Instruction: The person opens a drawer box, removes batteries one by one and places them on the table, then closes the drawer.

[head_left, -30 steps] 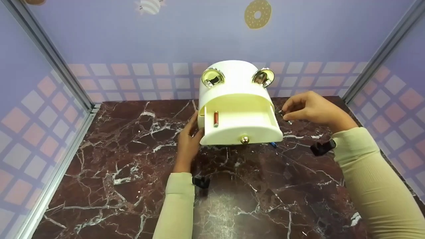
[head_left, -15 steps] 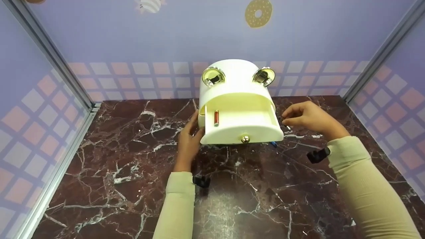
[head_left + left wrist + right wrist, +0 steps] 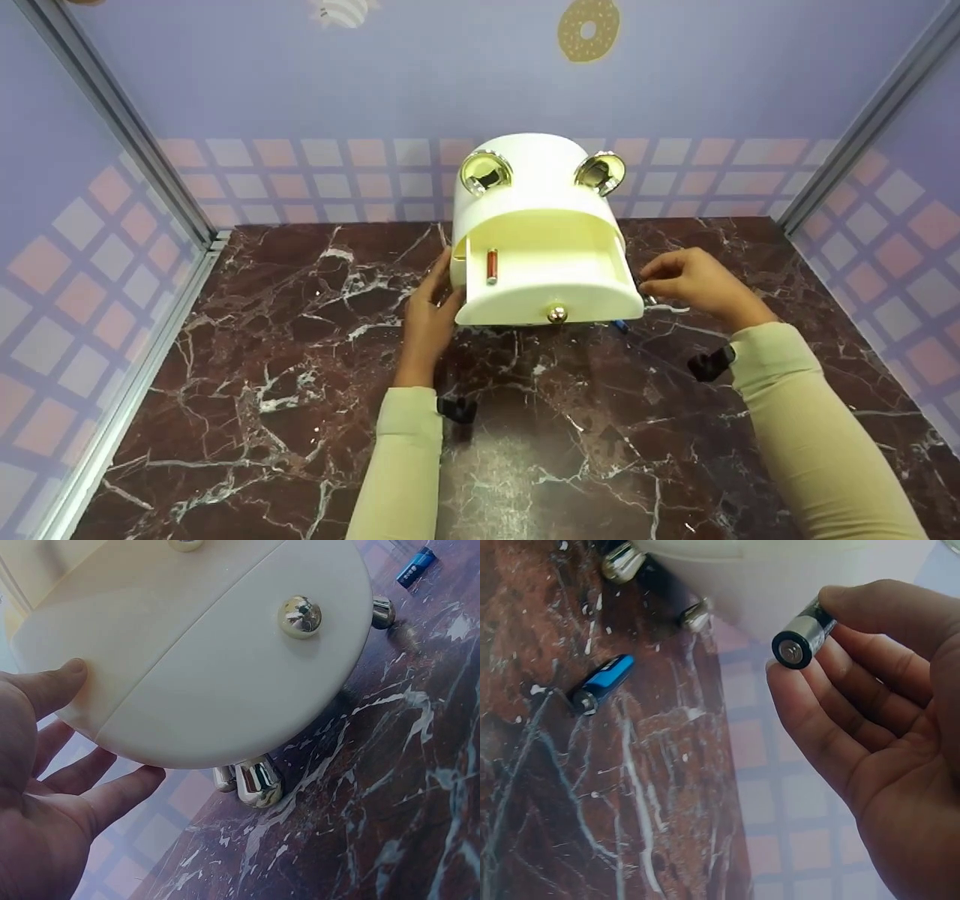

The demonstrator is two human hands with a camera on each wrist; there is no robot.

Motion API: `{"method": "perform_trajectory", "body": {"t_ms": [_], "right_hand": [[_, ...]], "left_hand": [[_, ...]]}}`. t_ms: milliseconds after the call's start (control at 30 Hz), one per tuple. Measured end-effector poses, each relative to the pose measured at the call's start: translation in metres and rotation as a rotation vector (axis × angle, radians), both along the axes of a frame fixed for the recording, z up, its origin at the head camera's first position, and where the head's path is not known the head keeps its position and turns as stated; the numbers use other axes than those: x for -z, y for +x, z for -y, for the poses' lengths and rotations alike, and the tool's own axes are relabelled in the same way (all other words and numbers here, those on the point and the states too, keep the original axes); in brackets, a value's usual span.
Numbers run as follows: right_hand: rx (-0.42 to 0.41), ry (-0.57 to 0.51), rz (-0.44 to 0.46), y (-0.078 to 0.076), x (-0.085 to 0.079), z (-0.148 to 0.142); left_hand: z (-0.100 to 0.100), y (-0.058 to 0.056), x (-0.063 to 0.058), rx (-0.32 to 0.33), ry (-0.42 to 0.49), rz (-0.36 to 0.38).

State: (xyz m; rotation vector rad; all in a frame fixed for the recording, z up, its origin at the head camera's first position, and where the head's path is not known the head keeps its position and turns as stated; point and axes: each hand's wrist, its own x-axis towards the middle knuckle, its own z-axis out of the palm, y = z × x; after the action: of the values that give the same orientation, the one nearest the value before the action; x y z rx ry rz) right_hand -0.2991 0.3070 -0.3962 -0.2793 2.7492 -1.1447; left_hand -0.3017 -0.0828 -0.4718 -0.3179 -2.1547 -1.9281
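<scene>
A cream drawer box [image 3: 536,172] with gold ear-like discs stands on the table. Its upper drawer [image 3: 555,304] is pulled out, and a red battery [image 3: 492,266] lies inside near the left wall. My left hand [image 3: 426,322] rests on the box's left side; in the left wrist view its thumb [image 3: 56,690] touches the side, with the fingers fairly straight. To the right of the box, my right hand [image 3: 697,283] pinches a black-and-silver battery [image 3: 802,637] between thumb and fingers. A blue battery [image 3: 604,684] lies on the table below the drawer's right end.
The box stands on shiny metal feet [image 3: 259,784], and a lower front with a round gold knob [image 3: 301,617] is below the pulled-out drawer. Dark red marbled table [image 3: 300,390] lies around it. Purple checked panels [image 3: 337,97] enclose the back and both sides.
My right hand has come nearer me and slightly left with the black-and-silver battery, staying right of the drawer. The left hand and the box are practically still.
</scene>
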Motion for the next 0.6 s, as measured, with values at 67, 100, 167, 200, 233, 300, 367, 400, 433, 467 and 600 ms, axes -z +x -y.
{"method": "perform_trajectory", "body": {"t_ms": [67, 100, 167, 200, 233, 300, 367, 400, 433, 467, 600], "right_hand": [[0.010, 0.001, -0.004, 0.000, 0.005, -0.001], [0.011, 0.010, -0.011, -0.001, 0.007, -0.001], [0.014, 0.026, -0.020, -0.001, 0.011, -0.001], [0.016, 0.032, -0.022, -0.001, 0.013, -0.001], [0.017, 0.038, -0.022, -0.001, 0.015, -0.001], [0.018, 0.052, -0.026, -0.001, 0.018, -0.001], [0.025, 0.056, -0.026, -0.001, 0.023, -0.001], [0.030, 0.057, -0.024, -0.001, 0.025, -0.001], [0.037, 0.059, -0.023, -0.001, 0.027, -0.001], [0.044, 0.057, -0.021, -0.001, 0.029, 0.000], [0.067, 0.065, -0.029, -0.001, 0.038, -0.001]], "left_hand": [[0.000, 0.000, 0.000, -0.001, -0.003, 0.003], [0.000, 0.000, 0.000, 0.000, -0.001, 0.003], [0.000, 0.000, 0.000, 0.004, 0.003, 0.003], [0.001, 0.000, 0.000, 0.007, 0.005, 0.002], [0.001, 0.000, 0.000, 0.009, 0.010, -0.001], [0.001, -0.001, 0.001, 0.009, 0.012, -0.003], [0.000, -0.001, 0.001, 0.011, 0.013, -0.007], [0.000, -0.001, 0.001, 0.009, 0.011, -0.006], [0.000, -0.001, 0.000, 0.008, 0.009, -0.004], [0.000, -0.001, 0.000, 0.008, 0.007, -0.005], [0.000, -0.001, 0.000, 0.002, 0.015, -0.017]]}}
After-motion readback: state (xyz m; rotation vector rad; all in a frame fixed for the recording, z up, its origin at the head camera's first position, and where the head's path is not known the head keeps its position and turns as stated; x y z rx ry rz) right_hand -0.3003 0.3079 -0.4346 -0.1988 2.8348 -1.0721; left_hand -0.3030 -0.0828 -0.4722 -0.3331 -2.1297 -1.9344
